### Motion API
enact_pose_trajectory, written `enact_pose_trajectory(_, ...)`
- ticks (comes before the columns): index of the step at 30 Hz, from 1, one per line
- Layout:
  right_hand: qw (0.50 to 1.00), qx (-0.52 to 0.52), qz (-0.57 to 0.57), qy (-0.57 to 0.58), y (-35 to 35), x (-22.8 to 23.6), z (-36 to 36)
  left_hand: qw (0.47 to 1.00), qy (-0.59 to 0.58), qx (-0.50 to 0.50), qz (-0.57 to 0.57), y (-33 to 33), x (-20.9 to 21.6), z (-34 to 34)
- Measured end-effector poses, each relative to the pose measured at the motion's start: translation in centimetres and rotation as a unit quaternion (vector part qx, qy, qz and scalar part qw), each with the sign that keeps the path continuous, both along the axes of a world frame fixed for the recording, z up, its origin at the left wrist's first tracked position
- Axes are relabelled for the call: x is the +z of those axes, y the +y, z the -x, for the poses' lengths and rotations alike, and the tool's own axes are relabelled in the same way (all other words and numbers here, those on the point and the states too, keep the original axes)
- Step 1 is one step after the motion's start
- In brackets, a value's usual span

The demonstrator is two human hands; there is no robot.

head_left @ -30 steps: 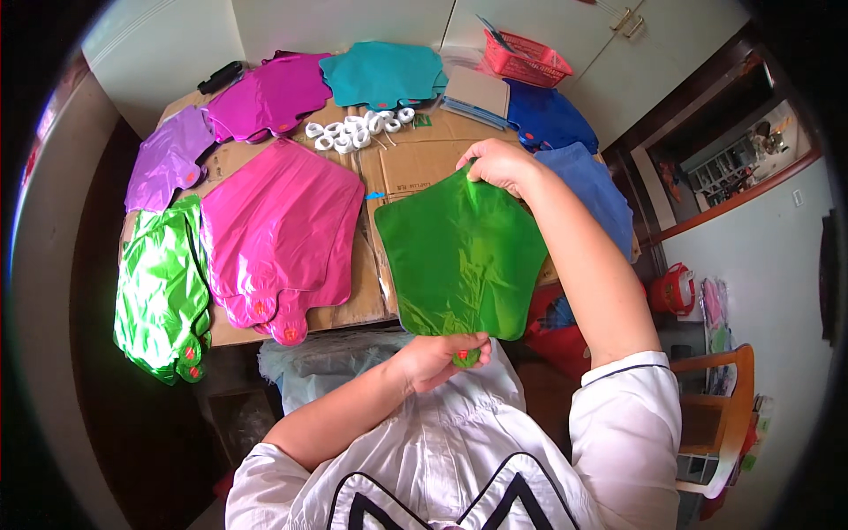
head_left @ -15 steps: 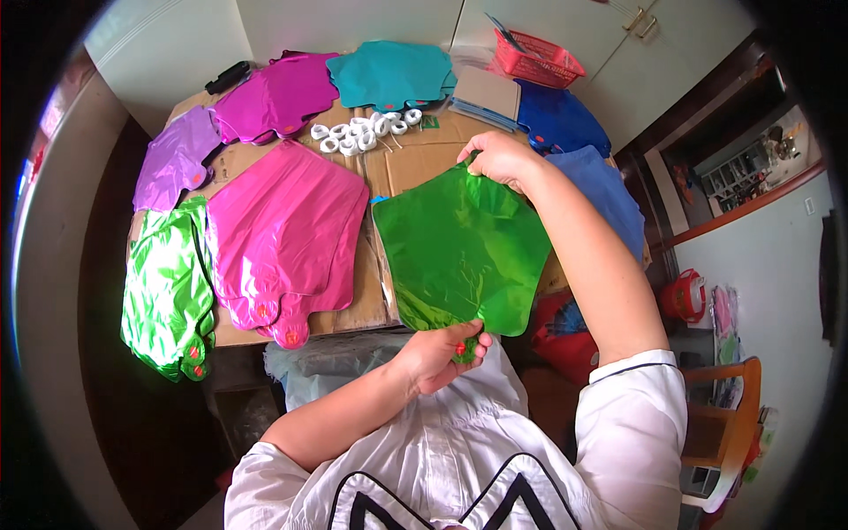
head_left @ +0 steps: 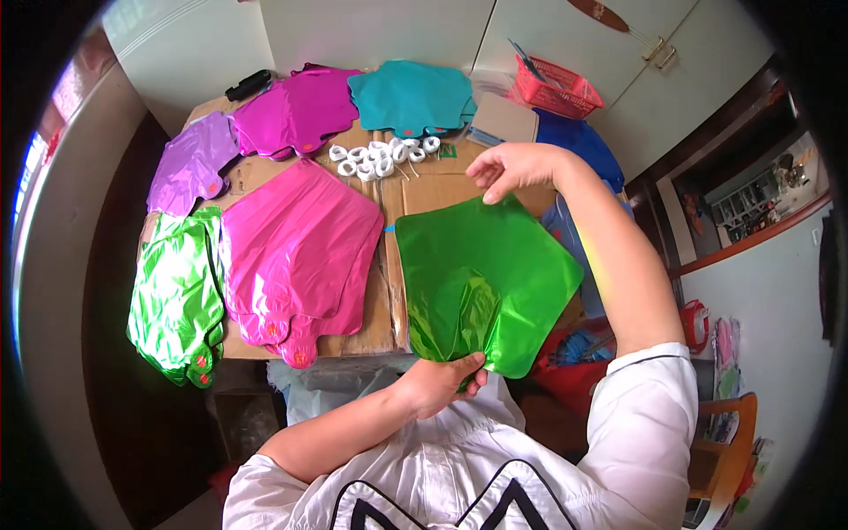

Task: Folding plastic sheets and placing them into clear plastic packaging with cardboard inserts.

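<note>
A flat green foil balloon (head_left: 484, 281) lies over the right part of a cardboard-covered table (head_left: 437, 190). My left hand (head_left: 440, 382) pinches its neck at the near edge. Above the balloon's far tip, my right hand (head_left: 514, 168) hovers with fingers spread and nothing in it. To the left lie pink foil balloons (head_left: 296, 256) in a stack, then a pile of green ones (head_left: 177, 291).
Purple (head_left: 190, 163), magenta (head_left: 296, 110), teal (head_left: 411, 97) and blue (head_left: 574, 141) foil balloons ring the far side. Several white plastic rings (head_left: 380, 157) sit mid-table. A red basket (head_left: 556, 88) stands at the back right, a black object (head_left: 247, 85) at the back left, a wooden chair (head_left: 729, 450) at my right.
My right hand has let go of the green balloon's far edge and lifted off it. The balloon now lies flatter on the cardboard. My left hand keeps its hold on the neck.
</note>
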State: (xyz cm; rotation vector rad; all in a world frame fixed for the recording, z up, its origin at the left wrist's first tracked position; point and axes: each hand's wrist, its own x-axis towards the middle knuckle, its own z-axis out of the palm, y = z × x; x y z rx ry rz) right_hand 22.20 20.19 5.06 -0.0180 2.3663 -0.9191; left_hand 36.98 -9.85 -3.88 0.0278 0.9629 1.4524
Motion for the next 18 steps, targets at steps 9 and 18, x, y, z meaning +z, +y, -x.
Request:
enact_pose_trajectory(9, 0.947, 0.258, -0.142, -0.126, -11.0, -1.1, 6.1, 0.997, 0.082, -0.01, 0.005, 1.4, 0.8, 0.8)
enact_pose_trajectory(18, 0.907, 0.376, -0.175, 0.066, -15.4, 2.2, 3.5, 0.949, -0.277, 0.144, -0.035, 1.4, 0.1, -0.8)
